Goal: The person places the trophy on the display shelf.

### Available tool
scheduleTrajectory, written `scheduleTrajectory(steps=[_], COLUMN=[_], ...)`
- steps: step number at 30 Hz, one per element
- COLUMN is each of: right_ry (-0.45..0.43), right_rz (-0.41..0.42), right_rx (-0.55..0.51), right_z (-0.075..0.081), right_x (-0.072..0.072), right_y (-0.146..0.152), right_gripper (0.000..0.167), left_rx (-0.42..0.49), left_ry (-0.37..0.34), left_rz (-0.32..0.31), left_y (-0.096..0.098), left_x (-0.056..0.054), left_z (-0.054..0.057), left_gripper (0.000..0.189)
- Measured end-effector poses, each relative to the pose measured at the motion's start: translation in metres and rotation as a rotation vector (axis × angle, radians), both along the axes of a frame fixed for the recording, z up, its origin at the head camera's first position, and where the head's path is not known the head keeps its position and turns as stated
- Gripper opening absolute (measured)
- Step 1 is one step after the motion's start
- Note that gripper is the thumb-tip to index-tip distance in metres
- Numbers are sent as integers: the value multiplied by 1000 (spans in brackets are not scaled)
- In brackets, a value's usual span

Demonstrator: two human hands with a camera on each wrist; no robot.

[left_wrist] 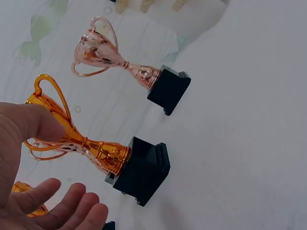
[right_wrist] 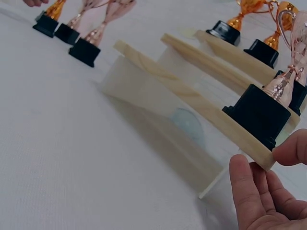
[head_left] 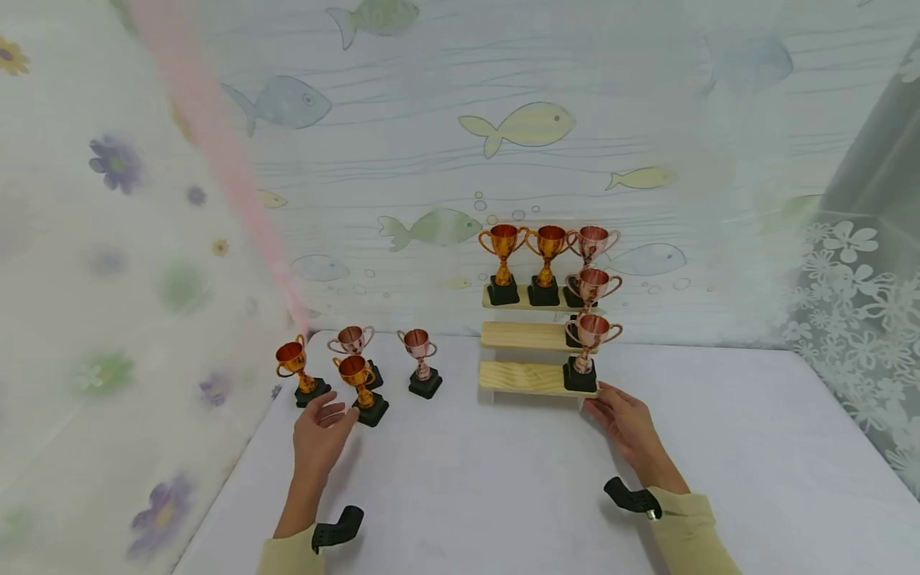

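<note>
On the left side of the table, my left hand (head_left: pixel 319 438) reaches beside a gold trophy cup (head_left: pixel 365 393) on a black base. Its thumb overlaps the cup in the left wrist view, with the fingers spread apart and not closed round it; contact cannot be told. A rose-gold trophy (left_wrist: pixel 144 75) stands near it. My right hand (head_left: pixel 631 427) holds the right end of the lowest step of a three-step wooden shelf (head_left: pixel 521 377), thumb at the board's end and fingers underneath. A rose-gold trophy (right_wrist: pixel 280 93) stands on that end of the step.
Another gold trophy (head_left: pixel 293 359) and a rose-gold one (head_left: pixel 352 341) stand at the left. The top step bears two gold trophies and a rose-gold one (head_left: pixel 593 239); the middle step bears a rose-gold trophy (head_left: pixel 593 285). A fish-patterned curtain (head_left: pixel 402 160) hangs behind the white table (head_left: pixel 460 487).
</note>
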State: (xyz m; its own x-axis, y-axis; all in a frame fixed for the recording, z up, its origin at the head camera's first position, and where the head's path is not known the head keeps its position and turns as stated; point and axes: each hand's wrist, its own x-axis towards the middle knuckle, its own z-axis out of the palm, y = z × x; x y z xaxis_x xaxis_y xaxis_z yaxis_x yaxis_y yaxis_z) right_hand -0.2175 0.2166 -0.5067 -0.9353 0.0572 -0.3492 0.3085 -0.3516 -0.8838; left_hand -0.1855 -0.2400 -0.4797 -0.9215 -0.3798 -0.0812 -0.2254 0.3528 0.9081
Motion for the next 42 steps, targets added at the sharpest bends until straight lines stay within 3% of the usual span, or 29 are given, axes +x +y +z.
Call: scheduleTrajectory(steps=[5, 12, 16, 22, 30, 42], right_ry=[0, -3, 4, 4, -4, -20], right_rz=[4, 2, 1, 1, -1, -10], right_rx=[19, 16, 6, 3, -9, 17], right_z=[0, -2, -2, -3, -4, -2], right_x=[0, 1, 0, 0, -1, -2], right_y=[-1, 0, -2, -2, -2, -3], right_gripper=[58, 58, 57, 57, 58, 58], left_rx=[116, 160, 180, 314, 318, 333], left_ry=[120, 180, 232, 345, 336, 303], left_rz=[-22, -116, -94, -67, -90, -72], left_y=[-8, -13, -13, -11, -7, -6], left_x=[-8, -24, -31, -37, -40, -44], left_z=[3, -1, -4, -8, -7, -7], left_gripper=[69, 78, 69, 62, 68, 63])
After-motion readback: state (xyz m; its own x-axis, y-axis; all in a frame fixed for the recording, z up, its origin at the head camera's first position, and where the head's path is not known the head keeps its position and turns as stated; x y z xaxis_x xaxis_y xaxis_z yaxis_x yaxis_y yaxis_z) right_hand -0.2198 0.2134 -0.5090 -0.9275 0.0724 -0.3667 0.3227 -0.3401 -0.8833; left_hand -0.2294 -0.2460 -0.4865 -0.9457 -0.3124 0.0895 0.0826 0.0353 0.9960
